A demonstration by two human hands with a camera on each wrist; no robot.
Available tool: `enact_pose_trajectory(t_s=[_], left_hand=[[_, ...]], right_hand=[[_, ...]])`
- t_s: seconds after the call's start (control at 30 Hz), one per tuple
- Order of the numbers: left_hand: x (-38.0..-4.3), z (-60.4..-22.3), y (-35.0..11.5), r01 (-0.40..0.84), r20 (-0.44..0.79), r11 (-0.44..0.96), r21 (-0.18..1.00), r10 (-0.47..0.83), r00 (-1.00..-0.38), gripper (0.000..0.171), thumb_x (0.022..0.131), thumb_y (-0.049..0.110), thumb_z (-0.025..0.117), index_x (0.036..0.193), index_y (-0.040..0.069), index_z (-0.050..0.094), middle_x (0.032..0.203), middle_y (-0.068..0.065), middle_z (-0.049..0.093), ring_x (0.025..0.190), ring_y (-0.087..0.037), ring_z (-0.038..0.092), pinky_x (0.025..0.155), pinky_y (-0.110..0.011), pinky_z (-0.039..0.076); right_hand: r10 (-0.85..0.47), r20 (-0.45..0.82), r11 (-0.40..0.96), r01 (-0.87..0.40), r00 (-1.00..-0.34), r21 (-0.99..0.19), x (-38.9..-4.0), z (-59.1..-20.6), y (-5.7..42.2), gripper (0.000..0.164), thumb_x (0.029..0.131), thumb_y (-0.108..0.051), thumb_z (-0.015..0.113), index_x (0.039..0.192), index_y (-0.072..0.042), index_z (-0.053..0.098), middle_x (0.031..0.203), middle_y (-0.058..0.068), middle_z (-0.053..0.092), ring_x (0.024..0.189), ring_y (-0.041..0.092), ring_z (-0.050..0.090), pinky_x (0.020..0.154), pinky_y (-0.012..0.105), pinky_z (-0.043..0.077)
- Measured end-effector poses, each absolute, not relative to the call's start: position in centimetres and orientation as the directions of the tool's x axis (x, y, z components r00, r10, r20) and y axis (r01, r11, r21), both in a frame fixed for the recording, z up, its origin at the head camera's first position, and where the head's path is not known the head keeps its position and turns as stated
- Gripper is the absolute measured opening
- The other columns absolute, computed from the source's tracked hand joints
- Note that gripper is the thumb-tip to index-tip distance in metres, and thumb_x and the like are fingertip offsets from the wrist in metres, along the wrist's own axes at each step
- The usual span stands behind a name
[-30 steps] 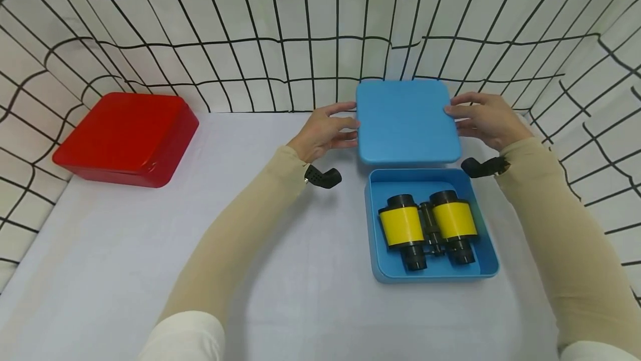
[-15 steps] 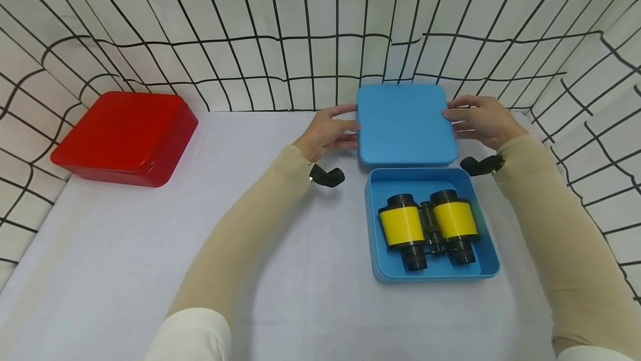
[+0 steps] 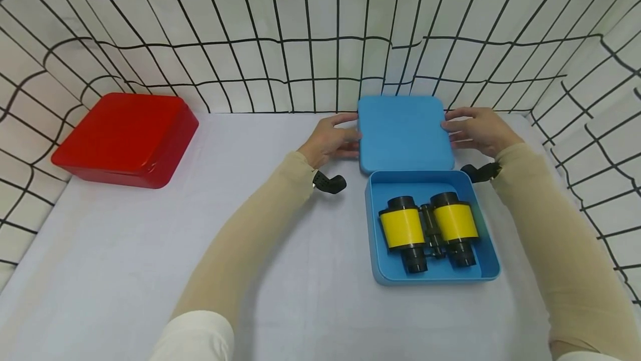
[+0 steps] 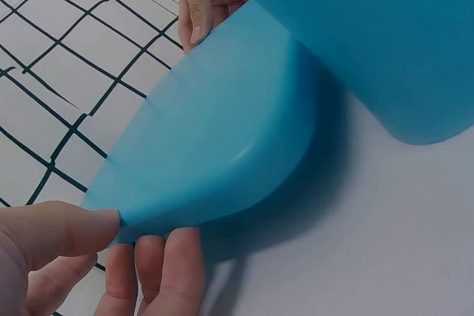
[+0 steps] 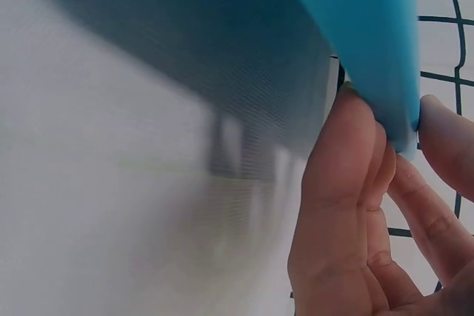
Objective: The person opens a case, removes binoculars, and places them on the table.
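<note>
Both hands hold a blue box lid [image 3: 405, 134] by its opposite short sides, just behind the blue box [image 3: 371, 238]. My left hand [image 3: 330, 139] pinches the left edge; in the left wrist view the thumb [image 4: 81, 229] lies on top and the fingertips are beneath. My right hand [image 3: 478, 132] pinches the right edge likewise, and in the right wrist view the lid's rim [image 5: 389, 57] sits between thumb and fingers, with a shadow on the cloth below. Inside the box lie black binoculars with yellow barrels [image 3: 403, 227], eyepieces toward me.
A closed red box [image 3: 127, 133] stands at the far left of the white-covered table [image 3: 300, 294]. White fabric walls with a black grid [image 3: 280, 44] rise along the back and both sides, close behind the lid.
The lid has come down and slightly nearer, both hands moving with it, so its front edge now meets the blue box's back rim in the head view. The binoculars have stayed put.
</note>
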State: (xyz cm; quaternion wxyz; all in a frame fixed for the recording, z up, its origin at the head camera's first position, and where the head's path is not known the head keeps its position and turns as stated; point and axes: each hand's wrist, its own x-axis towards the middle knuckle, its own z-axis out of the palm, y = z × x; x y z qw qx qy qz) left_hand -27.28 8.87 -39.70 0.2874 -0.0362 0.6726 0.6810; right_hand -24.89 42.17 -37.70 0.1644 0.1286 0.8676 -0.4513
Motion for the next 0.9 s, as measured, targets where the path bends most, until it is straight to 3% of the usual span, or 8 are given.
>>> enact_pose_trajectory(t_s=[0.13, 0.47, 0.9], left_hand=[[-27.2, -39.7, 8.9, -0.442, -0.442, 0.083, 0.893, 0.345, -0.828, 0.059, 0.097, 0.006, 0.069, 0.15, 0.027, 0.054, 0.117, -0.012, 0.064, 0.091, -0.021, 0.068, 0.091, -0.039, 0.064], [-27.0, -40.1, 9.0, -0.387, -0.425, 0.176, 0.905, 0.353, -0.833, 0.061, 0.098, 0.009, 0.068, 0.154, 0.023, 0.049, 0.121, -0.016, 0.069, 0.092, -0.022, 0.072, 0.087, -0.035, 0.064], [-26.9, -40.5, 9.5, -0.335, -0.409, 0.258, 0.906, 0.332, -0.85, 0.062, 0.096, 0.005, 0.069, 0.154, 0.015, 0.049, 0.108, -0.015, 0.071, 0.078, -0.015, 0.07, 0.072, -0.023, 0.063]], right_hand=[[0.075, -0.418, 0.557, 0.386, -0.905, -0.735, -24.8, -38.0, 42.2, 0.065, 0.103, -0.037, 0.063, 0.158, -0.011, 0.04, 0.148, 0.02, 0.051, 0.122, 0.028, 0.061, 0.086, 0.023, 0.062], [0.043, -0.405, 0.596, 0.349, -0.913, -0.723, -24.4, -38.6, 42.4, 0.063, 0.103, -0.033, 0.063, 0.156, -0.007, 0.042, 0.139, 0.02, 0.057, 0.099, 0.015, 0.067, 0.082, 0.023, 0.062], [0.018, -0.409, 0.643, 0.324, -0.912, -0.694, -24.3, -39.0, 42.3, 0.063, 0.105, -0.033, 0.06, 0.157, -0.005, 0.039, 0.145, 0.028, 0.054, 0.105, 0.02, 0.067, 0.086, 0.026, 0.063]])
